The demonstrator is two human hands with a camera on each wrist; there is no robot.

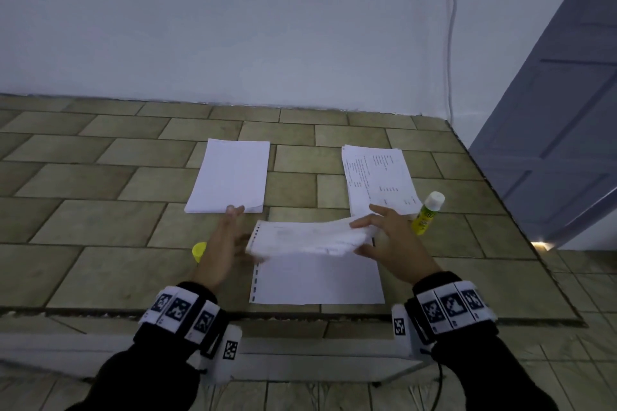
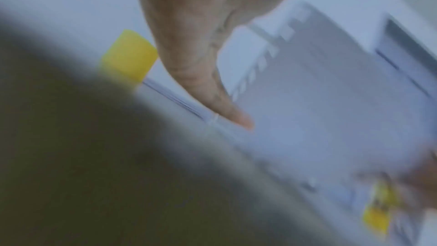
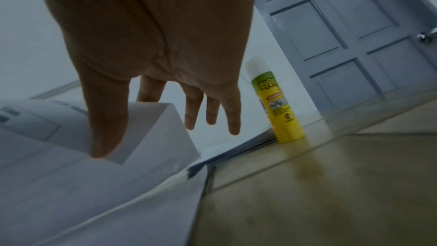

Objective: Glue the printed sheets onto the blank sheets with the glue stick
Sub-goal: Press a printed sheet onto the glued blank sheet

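A printed sheet hangs curved above a blank sheet that lies flat near the table's front edge. My right hand pinches the printed sheet's right corner between thumb and forefinger, its other fingers straight. My left hand is stretched out at the sheet's left end, fingertips at the near edge of the blank stack; whether its thumb touches the sheet is blurred. The printed stack lies at the back right. The uncapped glue stick stands beside it, and its yellow cap lies by my left wrist.
The tiled table ends at a wall behind and drops off at the front edge and the right side. A grey-blue door stands to the right. The left wrist view is blurred by motion.
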